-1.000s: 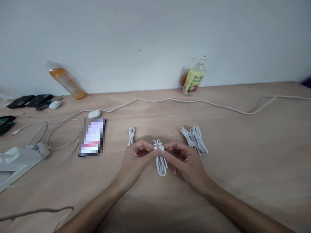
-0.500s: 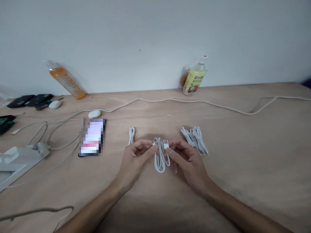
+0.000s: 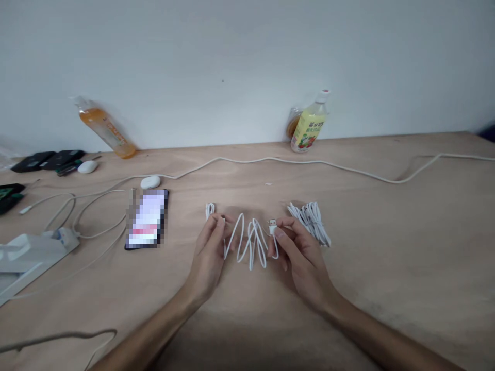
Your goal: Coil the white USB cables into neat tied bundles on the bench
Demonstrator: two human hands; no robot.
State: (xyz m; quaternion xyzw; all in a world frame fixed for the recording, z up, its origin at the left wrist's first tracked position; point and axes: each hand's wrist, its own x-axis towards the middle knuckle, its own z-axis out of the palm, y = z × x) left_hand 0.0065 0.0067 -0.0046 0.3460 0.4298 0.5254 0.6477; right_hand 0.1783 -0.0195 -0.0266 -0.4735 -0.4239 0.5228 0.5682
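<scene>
A white USB cable [image 3: 252,242] hangs in loose zigzag folds between my two hands, above the table. My right hand [image 3: 303,255] pinches it by the USB-A plug [image 3: 273,225], whose metal end points away from me. My left hand [image 3: 209,252] is closed on the other end near its connector, which is mostly hidden by the fingers. Just behind my left hand lies a small folded white cable [image 3: 210,209], partly covered. Beyond my right hand rests a pile of bundled white cables [image 3: 311,221].
A phone [image 3: 149,216] lies on the left, with a white earbud case [image 3: 150,182] behind it. At the left edge stands a power strip [image 3: 34,252] with cords. An orange bottle [image 3: 104,129] and a yellow-labelled bottle [image 3: 310,123] lean at the wall. A long white cord [image 3: 270,159] crosses the table.
My hands have moved apart, the left one further left. The compact coil between them has spread into open zigzag folds. Both cable ends stay in my fingers.
</scene>
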